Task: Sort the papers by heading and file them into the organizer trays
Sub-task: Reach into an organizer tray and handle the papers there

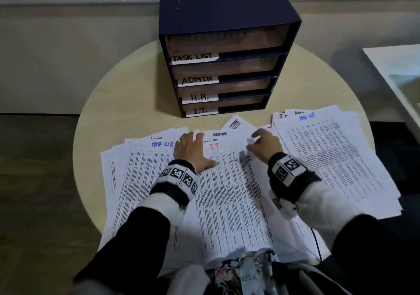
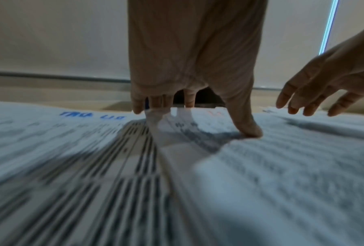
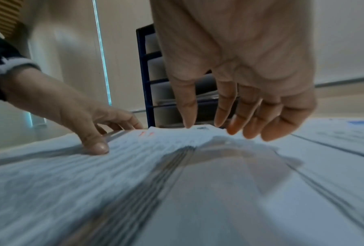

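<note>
Printed papers lie fanned over the round table. The middle sheet has a red "I.T" heading, and a sheet headed ADMIN peeks out behind it. A blue-headed TASK LIST sheet lies at the left. My left hand presses flat on the papers, its thumb on the I.T sheet. My right hand hovers at that sheet's top right corner with relaxed fingers, holding nothing. The dark blue organizer stands behind, its trays labelled TASK LIST, ADMIN, H.R. and I.T.
Another pile of papers spreads to the right, reaching the table's edge. A white surface stands off the table at far right. Floral fabric is at the near edge. Bare tabletop shows left of the organizer.
</note>
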Demonstrator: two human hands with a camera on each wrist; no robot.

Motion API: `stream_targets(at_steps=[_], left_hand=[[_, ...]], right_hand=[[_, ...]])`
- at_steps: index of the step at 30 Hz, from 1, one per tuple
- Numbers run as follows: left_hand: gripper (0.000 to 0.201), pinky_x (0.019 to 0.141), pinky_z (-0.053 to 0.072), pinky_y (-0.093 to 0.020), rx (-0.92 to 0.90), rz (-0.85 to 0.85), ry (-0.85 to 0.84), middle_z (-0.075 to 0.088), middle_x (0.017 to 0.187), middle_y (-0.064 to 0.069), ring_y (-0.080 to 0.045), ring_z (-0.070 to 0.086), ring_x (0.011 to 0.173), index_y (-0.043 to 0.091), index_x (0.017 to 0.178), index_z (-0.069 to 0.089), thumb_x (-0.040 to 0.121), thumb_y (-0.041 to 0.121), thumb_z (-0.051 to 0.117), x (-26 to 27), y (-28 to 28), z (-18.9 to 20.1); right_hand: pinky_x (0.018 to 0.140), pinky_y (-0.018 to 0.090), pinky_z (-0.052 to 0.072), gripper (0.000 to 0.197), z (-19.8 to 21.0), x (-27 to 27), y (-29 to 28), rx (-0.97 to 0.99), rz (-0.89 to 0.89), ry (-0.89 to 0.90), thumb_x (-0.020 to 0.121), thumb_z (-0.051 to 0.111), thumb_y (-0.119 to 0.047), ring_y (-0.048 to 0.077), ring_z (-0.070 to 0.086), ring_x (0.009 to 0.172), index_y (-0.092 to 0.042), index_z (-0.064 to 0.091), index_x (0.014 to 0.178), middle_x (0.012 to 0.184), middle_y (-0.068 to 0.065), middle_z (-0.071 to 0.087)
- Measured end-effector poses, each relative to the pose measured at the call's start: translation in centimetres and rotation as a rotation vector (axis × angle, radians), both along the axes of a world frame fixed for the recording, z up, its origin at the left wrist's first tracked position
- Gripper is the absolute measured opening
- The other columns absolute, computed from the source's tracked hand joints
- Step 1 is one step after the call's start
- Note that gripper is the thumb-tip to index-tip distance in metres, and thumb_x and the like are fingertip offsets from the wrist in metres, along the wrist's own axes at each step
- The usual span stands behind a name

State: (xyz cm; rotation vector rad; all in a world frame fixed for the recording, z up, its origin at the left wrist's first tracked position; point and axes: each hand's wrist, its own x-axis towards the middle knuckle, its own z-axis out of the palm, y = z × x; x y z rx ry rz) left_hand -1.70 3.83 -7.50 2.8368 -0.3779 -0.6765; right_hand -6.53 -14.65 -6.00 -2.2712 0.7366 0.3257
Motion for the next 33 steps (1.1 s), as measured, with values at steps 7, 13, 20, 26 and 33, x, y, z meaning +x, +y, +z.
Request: stream_targets(at_steps=[7,13,20,26,33], left_hand=[[0.094,0.104,0.032,-0.042,0.040,-0.038,-0.070,0.024,0.139,-0.010,-0.030,0.028,0.128,0.017,0.138,0.027,0.066,0.053,0.075,-1.0,0.3,-0.8],[0.033,0.099,0.031,-0.040,-0.071,-0.085,-0.101,0.051,0.124,-0.008,-0.029,0.044,0.116,0.014,0.123,0.044,0.092,0.019,0.055,-1.1,-0.1,0.2],[0.007,0.085,0.041,-0.037,-0.378,-0.149,-0.444,0.062,0.075,-0.004,-0.021,0.046,0.068,0.010,0.086,0.056,0.091,0.015,0.057,-1.4,-0.7,0.8],[0.011,0.074,0.052,-0.037,-0.645,0.175,-0.508,0.065,0.081,-0.009,-0.024,0.058,0.075,0.008,0.087,0.060,0.087,0.018,0.062,0.6,-1.0,3.8],[0.028,0.066,0.045,-0.025,-1.028,0.658,-0.307,0.053,0.070,0.005,-0.014,0.052,0.069,0.015,0.096,0.052,0.080,0.027,0.071,2.5,-0.9,6.5]], right_hand=[[0.102,0.047,0.034,0.072,-2.1,-2.9,-0.3,-0.135,-0.045,0.099,0.074,0.075,-0.028,0.034,0.028,0.128,-0.016,0.036,0.134,0.138,0.012,0.031],[0.104,0.045,0.034,0.087,-2.5,-2.6,-1.8,0.022,-0.120,0.038,0.066,0.082,-0.028,0.036,0.034,0.128,-0.010,0.034,0.137,0.138,0.016,0.033],[0.089,0.041,0.051,0.046,-2.8,-2.9,-2.9,0.315,-0.246,-0.081,0.068,0.081,-0.018,0.029,0.062,0.094,0.000,0.062,0.105,0.100,0.016,0.064],[0.054,0.023,0.049,0.014,-0.7,-4.4,-2.6,0.631,-0.346,-0.197,0.087,0.060,-0.005,0.017,0.052,0.064,0.003,0.059,0.098,0.070,0.005,0.055],[0.070,0.028,0.041,0.030,1.5,-2.6,-3.7,0.620,-0.399,-0.302,0.091,0.056,-0.016,0.011,0.047,0.069,0.004,0.058,0.113,0.074,0.000,0.052]])
